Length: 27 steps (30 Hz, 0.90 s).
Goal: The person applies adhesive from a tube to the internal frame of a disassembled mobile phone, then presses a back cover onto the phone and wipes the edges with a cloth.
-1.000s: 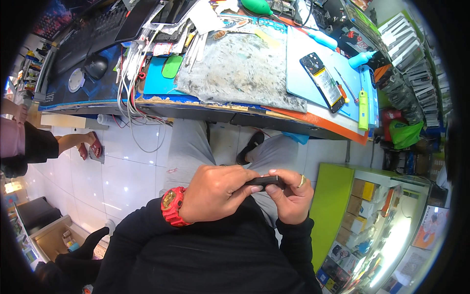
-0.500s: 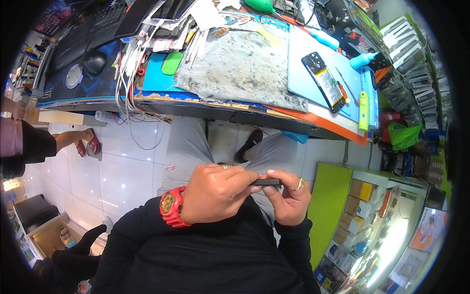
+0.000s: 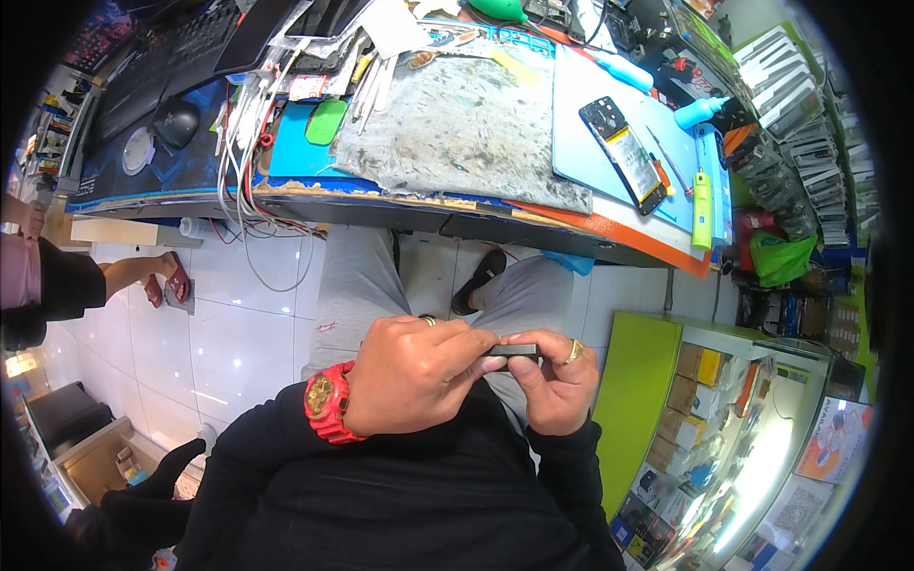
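From afar, I see the left hand [image 3: 409, 373] pinching a small dark block [image 3: 517, 350]. The right hand [image 3: 558, 385] pinches its other end.

You wear a plain black long-sleeved top [image 3: 381, 504], its sleeves reaching down to the wrists. A chunky red watch [image 3: 328, 403] (gold-toned on its face) circles your left wrist. Gold-coloured rings dress both your left hand [image 3: 405, 371] and your right hand [image 3: 557, 385]. Farther off, you have loose light-grey trousers [image 3: 354, 276] and, at the right leg's far end, a black shoe [image 3: 481, 280].
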Motion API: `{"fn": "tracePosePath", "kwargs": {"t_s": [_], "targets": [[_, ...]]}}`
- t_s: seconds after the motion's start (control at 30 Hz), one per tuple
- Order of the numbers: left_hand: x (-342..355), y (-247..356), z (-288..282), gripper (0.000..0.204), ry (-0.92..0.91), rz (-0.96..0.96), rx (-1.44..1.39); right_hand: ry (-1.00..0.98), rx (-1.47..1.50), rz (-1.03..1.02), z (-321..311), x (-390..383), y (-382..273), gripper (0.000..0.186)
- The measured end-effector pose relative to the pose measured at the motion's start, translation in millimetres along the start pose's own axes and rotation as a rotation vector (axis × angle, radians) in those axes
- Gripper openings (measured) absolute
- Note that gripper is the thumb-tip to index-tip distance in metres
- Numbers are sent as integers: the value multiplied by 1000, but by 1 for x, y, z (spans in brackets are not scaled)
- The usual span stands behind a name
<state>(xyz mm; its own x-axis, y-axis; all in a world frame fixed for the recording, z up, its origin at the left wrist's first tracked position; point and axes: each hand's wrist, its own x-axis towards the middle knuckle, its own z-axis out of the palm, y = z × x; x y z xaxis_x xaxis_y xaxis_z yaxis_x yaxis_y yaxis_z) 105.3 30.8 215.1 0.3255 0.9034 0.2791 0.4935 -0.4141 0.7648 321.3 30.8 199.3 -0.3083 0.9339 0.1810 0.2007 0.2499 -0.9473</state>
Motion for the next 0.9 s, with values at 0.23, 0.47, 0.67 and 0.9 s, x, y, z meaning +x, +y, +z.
{"fn": "tracePosePath", "kwargs": {"t_s": [0.23, 0.47, 0.67, 0.9], "targets": [[1, -1, -1, 21, -32, -1, 24, 82, 5, 16, 7, -7, 9, 17], [3, -5, -5, 21, -52, -27, -119, 108, 64, 1, 7, -8, 10, 19], [2, -5, -5, 21, -34, 2, -105, 65, 37, -9, 2, -6, 8, 24], [4, -5, -4, 20, 4, 55, -29, 60, 17, -44, 5, -5, 8, 24]]}}
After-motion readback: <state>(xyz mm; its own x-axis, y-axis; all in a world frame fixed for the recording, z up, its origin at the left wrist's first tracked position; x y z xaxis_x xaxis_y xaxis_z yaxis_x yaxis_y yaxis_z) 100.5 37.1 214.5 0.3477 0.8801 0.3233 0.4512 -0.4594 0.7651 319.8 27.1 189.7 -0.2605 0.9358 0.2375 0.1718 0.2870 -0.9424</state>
